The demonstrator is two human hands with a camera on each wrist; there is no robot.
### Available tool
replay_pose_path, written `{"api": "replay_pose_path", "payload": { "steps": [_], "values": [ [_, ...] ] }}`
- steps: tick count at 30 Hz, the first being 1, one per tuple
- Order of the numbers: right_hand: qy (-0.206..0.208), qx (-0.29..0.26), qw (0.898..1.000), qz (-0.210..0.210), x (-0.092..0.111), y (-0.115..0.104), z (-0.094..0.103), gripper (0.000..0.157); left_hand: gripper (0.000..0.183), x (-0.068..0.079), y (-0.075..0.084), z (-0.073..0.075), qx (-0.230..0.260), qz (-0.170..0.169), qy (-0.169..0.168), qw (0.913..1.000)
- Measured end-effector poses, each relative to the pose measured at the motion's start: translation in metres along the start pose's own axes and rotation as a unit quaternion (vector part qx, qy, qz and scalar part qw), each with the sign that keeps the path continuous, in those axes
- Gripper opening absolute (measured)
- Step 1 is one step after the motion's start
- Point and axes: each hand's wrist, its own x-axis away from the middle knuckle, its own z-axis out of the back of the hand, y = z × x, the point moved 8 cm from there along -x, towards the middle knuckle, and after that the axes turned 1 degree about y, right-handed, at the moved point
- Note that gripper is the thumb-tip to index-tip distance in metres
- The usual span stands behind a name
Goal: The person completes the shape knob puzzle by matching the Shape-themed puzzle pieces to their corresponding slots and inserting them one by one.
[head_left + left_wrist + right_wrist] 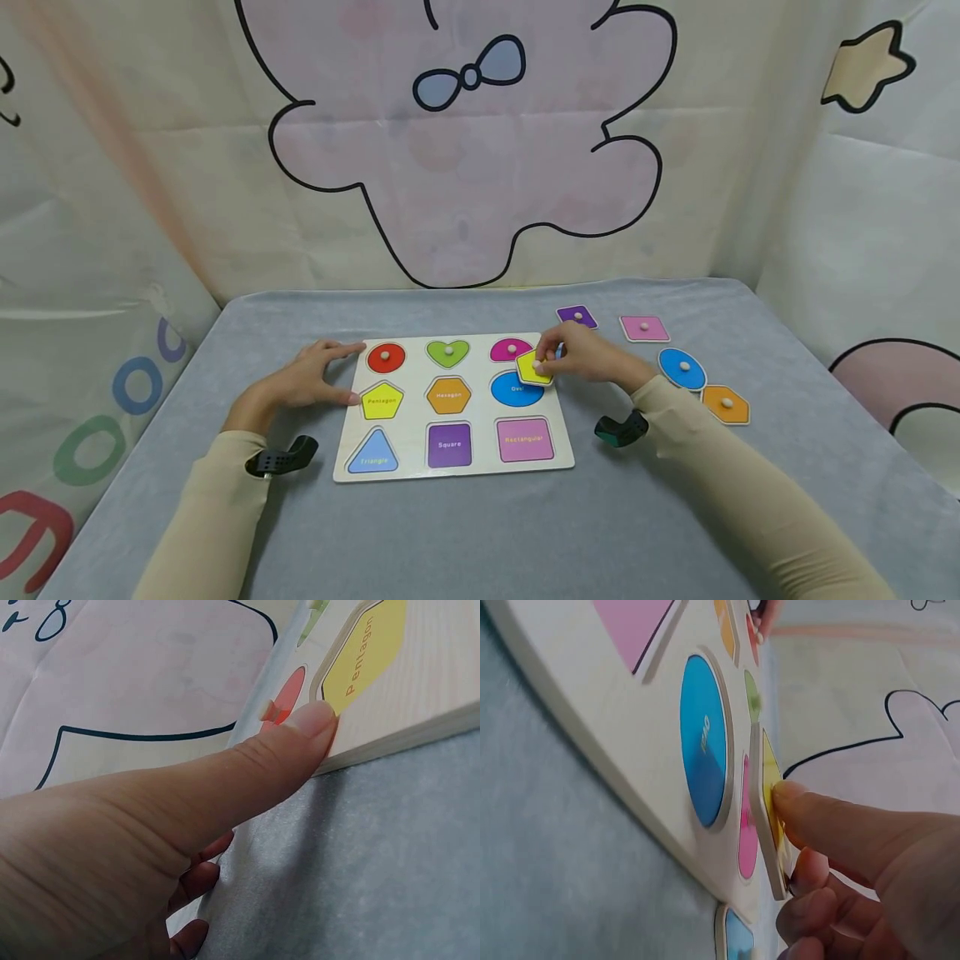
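Head view: in the right hand [581, 354], a yellow pentagon piece [531, 371], tilted and pinched between thumb and fingers, over the upper right part of a pale shape board [482, 412]. Partly hidden behind it from there — the upper edge of the blue Oval recess [516, 395] and the lower right of a magenta piece [505, 349]. In the right wrist view, thumb on the yellow face, other fingers curled in near one end.

At the board's left side, the left hand [307, 375], index finger stretched to the upper left corner, thumb against the edge beside the yellow Pentagon recess [382, 405]; thumb and index spread wide apart. In the left wrist view, remaining fingers loosely bent below the thumb.

Set into the top row, alongside the magenta piece: a red circle piece [394, 361] and a green heart piece [447, 358], both knobbed. Farther down, with printed names showing: orange Hexagon recess [448, 403], blue Triangle recess [373, 454], purple Square recess [450, 457], pink Rectangular recess [525, 446].

Loose on the grey-blue worktop [450, 542], beyond and to the right — a purple piece [568, 314], a pink piece [633, 329], a blue oval piece [673, 363] and, just beside it, an orange hexagon piece [731, 413]. By the board's corner, part of another blue piece [737, 936], shape unclear.
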Motion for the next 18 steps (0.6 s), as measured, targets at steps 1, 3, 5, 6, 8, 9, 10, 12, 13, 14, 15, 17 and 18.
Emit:
{"api": "replay_pose_path", "payload": {
  "steps": [1,3,5,6,8,9,10,12,13,14,15,17,18],
  "values": [
    [0.001,0.000,1.000,0.004,0.000,-0.002,-0.001,0.010,0.096,0.000,0.000,0.000,0.000,0.000,0.000,1.0000],
    [0.001,-0.007,1.000,0.007,-0.001,-0.005,-0.003,0.011,0.096,0.000,0.000,0.000,-0.001,0.000,0.001,1.0000],
    [0.000,-0.010,1.000,0.007,-0.002,-0.008,-0.006,0.011,0.096,-0.001,-0.001,0.000,-0.001,0.001,0.001,1.0000],
    [0.000,-0.011,1.000,0.007,-0.003,-0.009,-0.007,0.011,0.096,-0.002,-0.001,0.000,-0.001,0.002,0.001,1.0000],
    [-0.002,-0.015,1.000,0.009,-0.004,-0.011,-0.009,0.011,0.096,-0.002,-0.002,0.000,-0.001,0.003,0.001,1.0000],
    [-0.001,-0.017,1.000,0.008,-0.005,-0.012,-0.010,0.011,0.096,-0.002,-0.002,0.000,-0.001,0.003,0.001,1.0000],
    [-0.001,-0.018,1.000,0.008,-0.006,-0.012,-0.012,0.011,0.096,-0.002,-0.002,0.000,0.000,0.005,0.001,1.0000],
    [-0.001,-0.020,1.000,0.012,-0.007,-0.014,-0.014,0.011,0.096,0.000,-0.001,0.001,0.000,0.006,0.001,1.0000],
    [-0.002,-0.021,1.000,0.015,-0.008,-0.015,-0.015,0.011,0.097,0.000,-0.001,0.001,0.000,0.006,0.001,1.0000],
    [-0.003,-0.021,1.000,0.014,-0.008,-0.016,-0.017,0.011,0.097,0.000,-0.001,0.001,0.000,0.006,0.001,1.0000],
    [-0.004,-0.020,1.000,0.014,-0.009,-0.017,-0.018,0.011,0.097,0.000,-0.001,0.000,0.000,0.005,0.001,1.0000],
    [-0.006,-0.016,1.000,0.016,-0.010,-0.020,-0.020,0.011,0.097,0.000,-0.001,0.000,0.002,0.006,0.001,1.0000],
    [-0.007,-0.015,1.000,0.015,-0.011,-0.021,-0.021,0.011,0.097,-0.001,-0.002,-0.001,0.002,0.006,0.002,1.0000]
  ]
}}
